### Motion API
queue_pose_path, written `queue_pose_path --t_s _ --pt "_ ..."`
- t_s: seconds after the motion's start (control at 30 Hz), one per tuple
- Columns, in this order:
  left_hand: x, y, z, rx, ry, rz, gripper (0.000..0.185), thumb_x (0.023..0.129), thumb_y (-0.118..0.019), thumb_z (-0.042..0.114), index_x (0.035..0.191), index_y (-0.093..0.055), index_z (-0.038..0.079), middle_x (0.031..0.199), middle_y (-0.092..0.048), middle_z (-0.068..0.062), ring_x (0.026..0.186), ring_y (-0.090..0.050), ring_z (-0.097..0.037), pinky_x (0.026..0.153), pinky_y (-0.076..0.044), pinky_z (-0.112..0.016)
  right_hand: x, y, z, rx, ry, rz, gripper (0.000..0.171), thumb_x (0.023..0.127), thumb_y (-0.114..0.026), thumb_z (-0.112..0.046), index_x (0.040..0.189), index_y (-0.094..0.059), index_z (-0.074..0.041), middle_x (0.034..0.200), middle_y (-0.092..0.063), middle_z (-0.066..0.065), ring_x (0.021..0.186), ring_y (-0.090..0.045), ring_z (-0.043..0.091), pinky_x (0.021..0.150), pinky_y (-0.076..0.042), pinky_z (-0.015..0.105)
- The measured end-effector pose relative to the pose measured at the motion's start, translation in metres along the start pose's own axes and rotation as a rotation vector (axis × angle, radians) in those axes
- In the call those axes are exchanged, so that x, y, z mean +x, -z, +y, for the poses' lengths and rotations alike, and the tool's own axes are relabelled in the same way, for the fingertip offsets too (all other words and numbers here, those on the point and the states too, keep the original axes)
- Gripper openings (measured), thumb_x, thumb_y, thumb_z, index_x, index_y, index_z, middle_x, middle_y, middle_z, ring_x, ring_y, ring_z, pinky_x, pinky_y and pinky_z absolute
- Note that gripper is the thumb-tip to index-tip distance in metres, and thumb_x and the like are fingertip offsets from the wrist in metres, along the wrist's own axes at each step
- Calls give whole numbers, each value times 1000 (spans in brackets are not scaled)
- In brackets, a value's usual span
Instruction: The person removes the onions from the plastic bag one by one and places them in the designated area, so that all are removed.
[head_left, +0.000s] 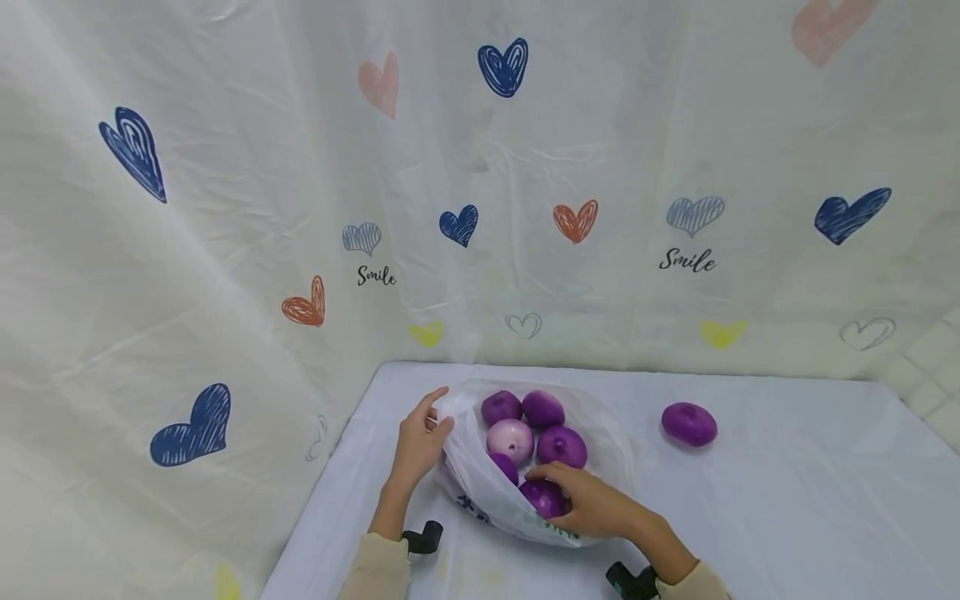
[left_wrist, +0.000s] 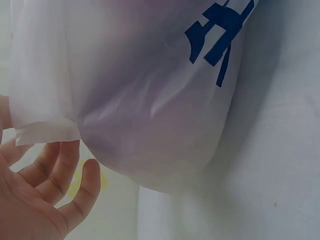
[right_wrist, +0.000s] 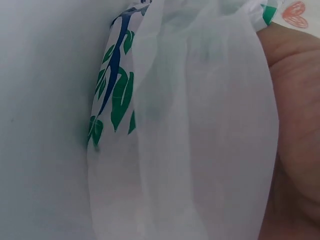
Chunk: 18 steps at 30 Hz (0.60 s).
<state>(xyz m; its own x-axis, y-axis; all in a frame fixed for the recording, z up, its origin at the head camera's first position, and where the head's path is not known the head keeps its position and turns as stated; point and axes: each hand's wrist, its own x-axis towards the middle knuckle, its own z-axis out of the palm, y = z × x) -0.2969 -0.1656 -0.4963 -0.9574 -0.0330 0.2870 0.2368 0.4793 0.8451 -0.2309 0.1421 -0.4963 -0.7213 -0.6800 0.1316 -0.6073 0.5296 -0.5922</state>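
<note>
A white plastic bag (head_left: 480,483) lies with its mouth spread on the table, holding several purple onions (head_left: 562,447), one of them paler (head_left: 511,440). My left hand (head_left: 422,442) grips the bag's left rim between thumb and fingers. In the left wrist view, the fingers of that hand (left_wrist: 45,185) show beside and partly behind the bag's edge (left_wrist: 47,132). Reaching in over the near right side, my right hand (head_left: 592,500) holds a purple onion (head_left: 543,497) inside the bag. The right wrist view shows mostly bag plastic (right_wrist: 200,125) in front of that hand (right_wrist: 300,115), hiding its fingers.
A single purple onion (head_left: 689,424) lies on the white-covered table (head_left: 787,483), right of the bag. Behind and to the left hangs a white curtain (head_left: 622,150) printed with hearts. Black devices (head_left: 423,537) sit at both wrists.
</note>
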Motion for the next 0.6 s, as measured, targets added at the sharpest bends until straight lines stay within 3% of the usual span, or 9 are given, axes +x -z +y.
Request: queue_pose_path --t_s 0.3,0.6 --pt "-1 -1 1 -3 5 -5 51 94 -68 13 143 -59 21 99 -56 -9 79 -52 -15 65 -46 -25 0 0 1 8 1 -7 57 87 -80 -19 138 -57 -9 135 -62 3 127 -58 22 106 -50 37" --pt "-2 0 3 2 9 -7 52 94 -68 12 144 -59 20 98 -56 -9 78 -52 -16 63 -46 -26 -3 9 -2 29 2 42 63 85 -83 -31 138 -57 -10 137 -60 3 129 -57 27 106 -50 41"
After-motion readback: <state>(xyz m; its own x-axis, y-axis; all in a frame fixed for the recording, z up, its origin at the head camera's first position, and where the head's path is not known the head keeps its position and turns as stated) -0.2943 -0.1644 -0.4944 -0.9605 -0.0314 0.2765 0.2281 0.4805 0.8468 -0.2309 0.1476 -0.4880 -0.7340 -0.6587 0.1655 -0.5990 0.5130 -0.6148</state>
